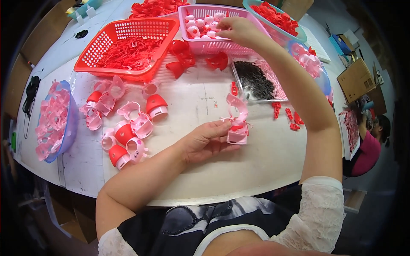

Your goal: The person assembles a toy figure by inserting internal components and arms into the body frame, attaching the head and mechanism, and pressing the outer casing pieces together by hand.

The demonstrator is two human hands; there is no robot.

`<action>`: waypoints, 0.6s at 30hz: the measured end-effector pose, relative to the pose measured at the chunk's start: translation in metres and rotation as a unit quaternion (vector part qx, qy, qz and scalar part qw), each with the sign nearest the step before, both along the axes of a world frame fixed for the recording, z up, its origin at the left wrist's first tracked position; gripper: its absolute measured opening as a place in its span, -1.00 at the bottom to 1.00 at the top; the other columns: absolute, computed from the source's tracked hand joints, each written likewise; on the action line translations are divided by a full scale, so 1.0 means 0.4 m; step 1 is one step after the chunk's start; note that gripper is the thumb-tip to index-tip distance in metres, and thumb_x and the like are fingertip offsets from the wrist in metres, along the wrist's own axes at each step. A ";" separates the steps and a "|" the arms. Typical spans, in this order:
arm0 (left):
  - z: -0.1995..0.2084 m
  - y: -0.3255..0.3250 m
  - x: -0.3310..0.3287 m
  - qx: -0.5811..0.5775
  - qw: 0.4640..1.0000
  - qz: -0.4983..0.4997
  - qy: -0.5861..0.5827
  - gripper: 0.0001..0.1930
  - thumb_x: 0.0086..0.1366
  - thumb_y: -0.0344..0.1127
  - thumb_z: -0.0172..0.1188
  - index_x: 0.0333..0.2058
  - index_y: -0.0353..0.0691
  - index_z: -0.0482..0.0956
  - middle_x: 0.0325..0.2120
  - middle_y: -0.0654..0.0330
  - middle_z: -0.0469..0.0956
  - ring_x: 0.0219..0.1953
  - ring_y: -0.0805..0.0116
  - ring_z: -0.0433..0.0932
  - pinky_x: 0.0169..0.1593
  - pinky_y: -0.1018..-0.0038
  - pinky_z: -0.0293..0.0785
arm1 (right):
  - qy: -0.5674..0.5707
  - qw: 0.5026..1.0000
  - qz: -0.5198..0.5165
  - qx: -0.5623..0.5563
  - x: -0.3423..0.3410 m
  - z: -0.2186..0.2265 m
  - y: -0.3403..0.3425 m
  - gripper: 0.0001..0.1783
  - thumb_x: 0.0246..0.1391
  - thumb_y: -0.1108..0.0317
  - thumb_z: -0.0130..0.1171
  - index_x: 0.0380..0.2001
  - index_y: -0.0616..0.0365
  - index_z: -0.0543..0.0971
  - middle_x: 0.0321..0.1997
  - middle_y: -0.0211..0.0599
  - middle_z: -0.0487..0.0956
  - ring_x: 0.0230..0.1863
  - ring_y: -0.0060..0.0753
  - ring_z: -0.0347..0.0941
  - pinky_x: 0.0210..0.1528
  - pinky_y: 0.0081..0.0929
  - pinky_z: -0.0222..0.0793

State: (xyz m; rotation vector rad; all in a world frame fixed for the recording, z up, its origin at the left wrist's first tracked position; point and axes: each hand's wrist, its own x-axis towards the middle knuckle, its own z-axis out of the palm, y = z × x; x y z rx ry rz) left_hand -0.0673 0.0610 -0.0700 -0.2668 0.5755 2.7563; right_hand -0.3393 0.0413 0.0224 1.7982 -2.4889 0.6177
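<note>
My left hand point(208, 143) is closed round a small pink plastic toy part point(237, 135) above the near middle of the table. The part has a red piece inside, thin pale prongs at its sides and a curved pink loop point(239, 107) standing up from it. Out at the far side, my right hand point(239, 32) reaches over the rim of a pink basket point(203, 45). Its fingers are stretched apart at the round white-and-pink parts point(194, 31) inside, and nothing shows between them.
Left of me lie several pink-and-red assembled pieces point(124, 133) and a blue bowl point(68, 121) of pink parts. A red basket point(147, 76) holds red parts. Under my right forearm is a clear tray point(256, 101) with black and pink pieces. Loose red clips point(276, 110) lie near it.
</note>
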 end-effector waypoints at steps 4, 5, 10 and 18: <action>0.001 -0.006 0.009 0.004 1.000 -0.019 -0.004 -0.59 0.24 -0.16 0.05 -0.02 -0.25 0.30 -0.10 0.15 0.43 -0.05 0.34 0.43 0.07 0.36 0.36 | 0.095 0.994 0.057 0.026 -0.024 -0.063 -0.155 -0.60 -0.17 0.32 0.24 -0.17 0.16 0.52 -0.18 -0.12 0.50 -0.12 -0.19 0.42 -0.05 -0.39 0.32; -0.002 -0.009 0.012 0.003 1.000 -0.023 0.007 -0.59 0.23 -0.16 0.05 -0.02 -0.25 0.31 -0.10 0.15 0.43 -0.06 0.35 0.43 0.06 0.37 0.37 | 0.085 0.992 0.078 0.044 -0.005 -0.062 -0.186 -0.57 -0.21 0.35 0.25 -0.16 0.14 0.52 -0.11 -0.11 0.46 -0.07 -0.17 0.38 -0.01 -0.39 0.30; 0.008 -0.006 0.018 -0.007 1.000 -0.025 0.013 -0.58 0.22 -0.17 0.08 -0.01 -0.25 0.31 -0.11 0.16 0.43 -0.07 0.34 0.44 0.03 0.38 0.39 | 0.022 0.994 0.050 0.094 0.021 -0.052 -0.235 -0.62 -0.29 0.49 0.27 -0.25 0.24 0.54 -0.22 -0.14 0.51 -0.21 -0.21 0.46 -0.18 -0.51 0.40; 0.001 -0.004 0.011 0.016 1.000 0.001 0.003 -0.65 0.23 -0.25 0.06 -0.06 -0.28 0.33 -0.14 0.14 0.45 -0.11 0.36 0.47 -0.02 0.39 0.46 | -0.051 0.997 -0.057 -0.006 -0.042 0.010 -0.100 -0.63 -0.24 0.29 0.33 -0.34 0.28 0.51 -0.44 -0.21 0.54 -0.37 -0.47 0.46 -0.46 -0.50 0.40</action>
